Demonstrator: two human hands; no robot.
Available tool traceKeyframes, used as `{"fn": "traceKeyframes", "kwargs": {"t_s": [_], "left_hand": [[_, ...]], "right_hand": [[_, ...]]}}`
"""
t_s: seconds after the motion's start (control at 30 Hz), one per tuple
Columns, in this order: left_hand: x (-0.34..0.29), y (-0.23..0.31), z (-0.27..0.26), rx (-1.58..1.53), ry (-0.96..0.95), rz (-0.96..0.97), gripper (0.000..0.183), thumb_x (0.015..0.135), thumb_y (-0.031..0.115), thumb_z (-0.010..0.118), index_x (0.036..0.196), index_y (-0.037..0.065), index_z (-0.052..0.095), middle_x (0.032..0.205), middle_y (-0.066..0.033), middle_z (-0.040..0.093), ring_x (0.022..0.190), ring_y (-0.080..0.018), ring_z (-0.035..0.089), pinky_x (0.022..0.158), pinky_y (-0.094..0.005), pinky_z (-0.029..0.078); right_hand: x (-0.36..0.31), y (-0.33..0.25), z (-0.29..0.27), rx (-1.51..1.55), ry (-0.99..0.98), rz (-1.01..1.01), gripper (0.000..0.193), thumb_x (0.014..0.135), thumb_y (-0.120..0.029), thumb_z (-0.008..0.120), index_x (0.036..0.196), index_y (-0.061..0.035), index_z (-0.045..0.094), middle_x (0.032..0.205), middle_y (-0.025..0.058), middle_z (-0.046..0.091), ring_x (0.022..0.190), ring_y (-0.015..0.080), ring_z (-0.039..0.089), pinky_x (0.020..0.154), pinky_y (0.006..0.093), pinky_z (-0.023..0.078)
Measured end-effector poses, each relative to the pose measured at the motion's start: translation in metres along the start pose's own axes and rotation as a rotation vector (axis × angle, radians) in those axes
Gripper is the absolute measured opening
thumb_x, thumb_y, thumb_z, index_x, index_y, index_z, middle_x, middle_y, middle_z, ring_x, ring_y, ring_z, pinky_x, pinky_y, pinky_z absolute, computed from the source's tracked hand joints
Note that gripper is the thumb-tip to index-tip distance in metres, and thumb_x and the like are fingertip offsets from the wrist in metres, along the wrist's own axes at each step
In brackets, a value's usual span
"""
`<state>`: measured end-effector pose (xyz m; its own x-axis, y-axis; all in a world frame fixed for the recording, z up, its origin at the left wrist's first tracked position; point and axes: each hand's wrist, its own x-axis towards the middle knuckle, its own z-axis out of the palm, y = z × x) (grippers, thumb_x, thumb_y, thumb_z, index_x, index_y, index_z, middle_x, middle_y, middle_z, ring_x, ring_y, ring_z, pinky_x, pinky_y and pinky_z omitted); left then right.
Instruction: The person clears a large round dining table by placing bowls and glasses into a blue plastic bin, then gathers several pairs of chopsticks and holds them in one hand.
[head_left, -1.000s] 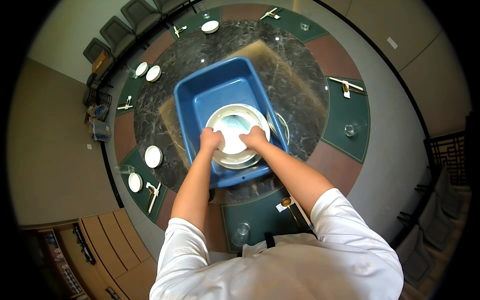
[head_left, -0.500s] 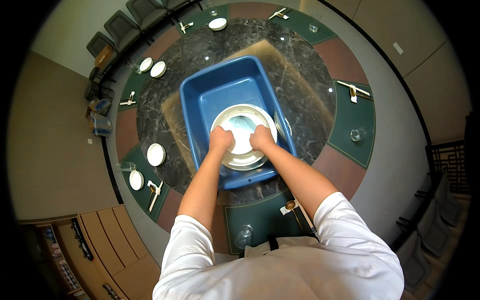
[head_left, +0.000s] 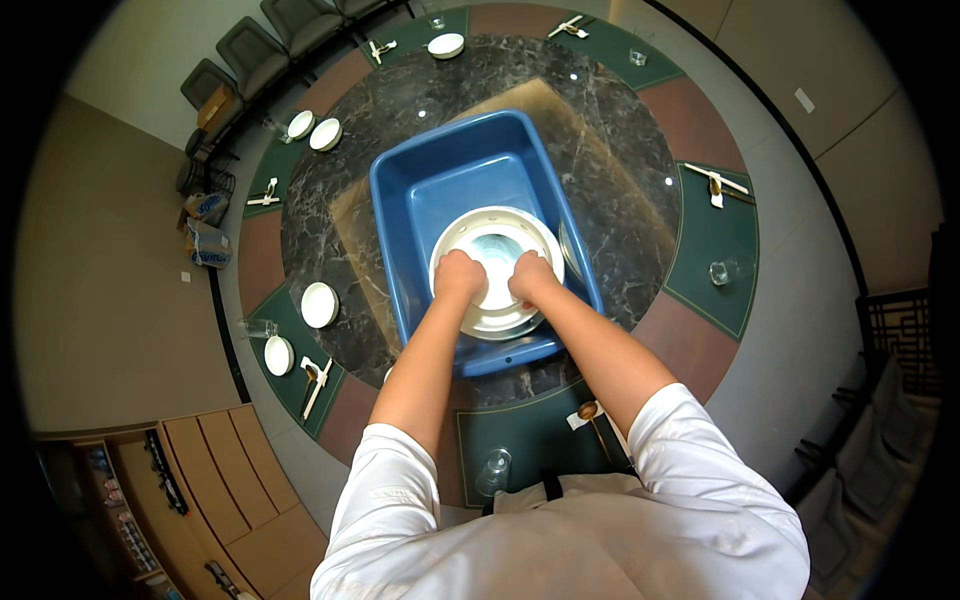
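Note:
My left hand (head_left: 461, 276) and my right hand (head_left: 533, 275) are both closed side by side on a round, shiny white plate (head_left: 497, 235), with fingertips hidden. The plate is inside a deep blue plastic tub (head_left: 392, 250), toward its near end. Below my hands the edge of another pale dish (head_left: 500, 324) shows under the plate. A further plate (head_left: 571, 250) leans on edge against the tub's right wall. The tub's far half shows bare blue bottom.
The tub stands on the dark marble turntable (head_left: 620, 120) of a round table. White bowls (head_left: 320, 304) stand to the left. Close to me are a drinking glass (head_left: 495, 472) and a spoon (head_left: 588, 411). Chopsticks (head_left: 716, 179) lie at the right; chairs (head_left: 252, 52) line the wall.
The whole view has shifted slightly to the right. Both hands keep their hold on the plate, with the wrists turned a little; the tub stays in place.

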<state>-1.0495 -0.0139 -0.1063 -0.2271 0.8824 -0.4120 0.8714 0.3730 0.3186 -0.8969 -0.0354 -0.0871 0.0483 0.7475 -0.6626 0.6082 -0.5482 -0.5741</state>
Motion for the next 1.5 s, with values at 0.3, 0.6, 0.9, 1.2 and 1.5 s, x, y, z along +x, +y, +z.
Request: {"fn": "traceKeyframes", "kwargs": {"t_s": [0.3, 0.6, 0.9, 1.2, 1.5], "left_hand": [[0.001, -0.003, 0.010, -0.025, 0.032, 0.004, 0.032, 0.087, 0.017, 0.059, 0.106, -0.005, 0.073, 0.116, -0.0312, 0.070, 0.110, -0.0445, 0.069, 0.096, -0.0487, 0.056], [-0.001, -0.022, 0.013, -0.234, 0.089, -0.005, 0.042, 0.084, 0.022, 0.064, 0.107, -0.013, 0.069, 0.112, -0.0379, 0.068, 0.108, -0.0496, 0.068, 0.096, -0.0502, 0.055], [-0.120, -0.106, -0.035, -0.788, -0.025, 0.223, 0.034, 0.099, 0.017, 0.063, 0.126, -0.004, 0.064, 0.104, -0.0146, 0.074, 0.085, -0.0220, 0.073, 0.071, -0.0325, 0.060], [-0.303, -0.277, 0.072, -1.148, -0.113, -0.230, 0.014, 0.105, 0.007, 0.055, 0.111, 0.000, 0.064, 0.094, -0.0090, 0.071, 0.072, -0.0130, 0.067, 0.058, -0.0255, 0.053], [-0.358, -0.307, 0.121, -1.016, -0.180, -0.103, 0.027, 0.097, 0.004, 0.059, 0.123, -0.001, 0.061, 0.109, -0.0129, 0.071, 0.089, -0.0192, 0.070, 0.074, -0.0310, 0.057]], "right_hand": [[0.037, 0.028, 0.027, -0.129, 0.119, -0.122, 0.047, 0.085, -0.002, 0.065, 0.126, 0.0165, 0.051, 0.100, 0.0326, 0.071, 0.072, 0.0360, 0.076, 0.056, 0.0404, 0.061], [0.019, 0.020, 0.011, -0.083, 0.101, -0.140, 0.036, 0.084, -0.011, 0.064, 0.108, 0.0147, 0.066, 0.103, 0.0343, 0.071, 0.100, 0.0432, 0.072, 0.086, 0.0453, 0.059], [-0.085, 0.141, -0.016, 0.738, -0.013, -0.275, 0.023, 0.099, -0.008, 0.063, 0.118, 0.0051, 0.064, 0.088, 0.0102, 0.072, 0.069, 0.0152, 0.070, 0.058, 0.0276, 0.057], [-0.191, 0.368, 0.044, -0.140, 0.300, -0.042, 0.020, 0.088, -0.014, 0.065, 0.103, -0.0004, 0.066, 0.087, 0.0176, 0.074, 0.076, 0.0330, 0.073, 0.072, 0.0393, 0.059], [-0.215, 0.348, 0.093, -0.565, 0.183, 0.197, 0.046, 0.089, -0.027, 0.070, 0.127, -0.0046, 0.057, 0.128, 0.0207, 0.062, 0.116, 0.0393, 0.066, 0.095, 0.0501, 0.056]]}}
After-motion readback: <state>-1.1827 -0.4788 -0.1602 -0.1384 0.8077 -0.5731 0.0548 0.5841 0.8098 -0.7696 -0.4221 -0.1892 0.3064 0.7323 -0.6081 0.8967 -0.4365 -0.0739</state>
